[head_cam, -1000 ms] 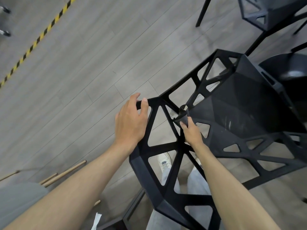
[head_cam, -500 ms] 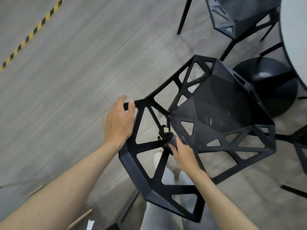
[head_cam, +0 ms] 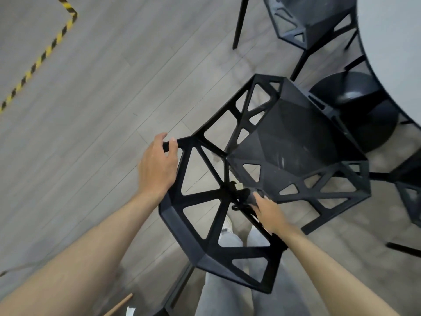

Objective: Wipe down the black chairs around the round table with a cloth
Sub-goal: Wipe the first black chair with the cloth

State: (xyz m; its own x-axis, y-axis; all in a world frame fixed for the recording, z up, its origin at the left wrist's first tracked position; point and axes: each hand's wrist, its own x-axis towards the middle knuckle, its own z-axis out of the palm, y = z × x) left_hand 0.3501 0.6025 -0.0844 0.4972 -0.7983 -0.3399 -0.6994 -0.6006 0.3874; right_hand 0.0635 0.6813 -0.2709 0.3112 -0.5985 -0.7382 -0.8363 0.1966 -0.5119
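Observation:
A black chair (head_cam: pixel 284 156) with triangular cut-outs stands right in front of me, its backrest nearest to me. My left hand (head_cam: pixel 158 165) grips the top left rail of the backrest, fingers curled over it. My right hand (head_cam: pixel 265 209) holds a dark cloth (head_cam: pixel 242 193) bunched against a backrest strut where it meets the seat. The cloth is mostly hidden by the frame and my fingers. The round table's (head_cam: pixel 391 49) pale top shows at the upper right.
A second black chair (head_cam: pixel 307 21) stands beyond, and part of a third (head_cam: pixel 407 192) at the right edge. The table's black round base (head_cam: pixel 355 108) sits behind the near chair. Yellow-black floor tape (head_cam: pixel 43 55) runs at upper left. A wooden stick (head_cam: pixel 118 304) lies on the floor below.
My right hand with the cloth has slid down the backrest strut toward the seat joint. The view has swung, bringing the table top into sight. My left hand keeps its grip.

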